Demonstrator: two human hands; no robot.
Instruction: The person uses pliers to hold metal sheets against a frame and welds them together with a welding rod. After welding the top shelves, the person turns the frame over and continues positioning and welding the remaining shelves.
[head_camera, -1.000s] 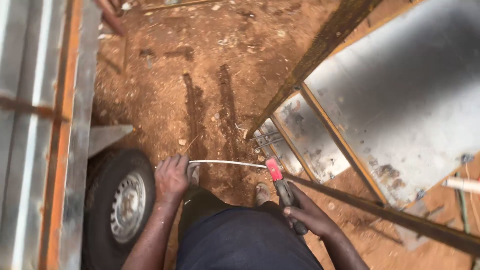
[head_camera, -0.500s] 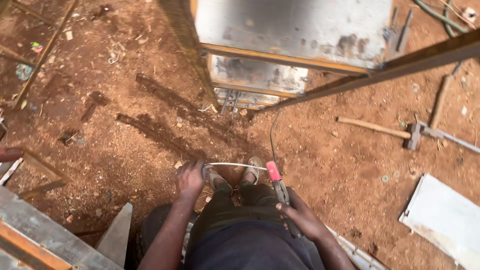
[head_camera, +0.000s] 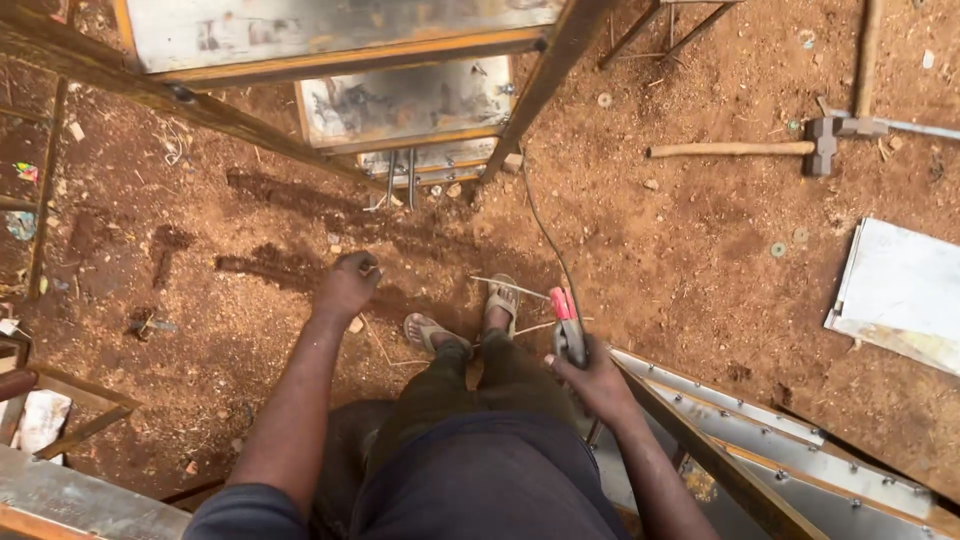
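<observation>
My right hand (head_camera: 592, 378) grips a welding electrode holder (head_camera: 567, 325) with red jaws, held low beside my right knee. A thin electrode rod (head_camera: 508, 288) sticks out of the jaws to the left, over my sandalled feet (head_camera: 500, 300). A dark cable (head_camera: 543, 225) runs from the holder up toward the metal frame. My left hand (head_camera: 347, 285) hangs over the red dirt left of my feet. Its fingers are curled, nothing shows in them, and it is apart from the rod.
A rusty steel frame with sheet-metal panels (head_camera: 330, 30) stands ahead. A wooden-handled hammer (head_camera: 735, 150) lies on the dirt at upper right, a white sheet (head_camera: 900, 290) at right. Riveted metal sections (head_camera: 770, 440) sit by my right leg, more framing (head_camera: 70, 500) at lower left.
My left hand has let go of the rod's far end and moved left. The view has swung, so the frame now stands ahead. My right hand still holds the electrode holder.
</observation>
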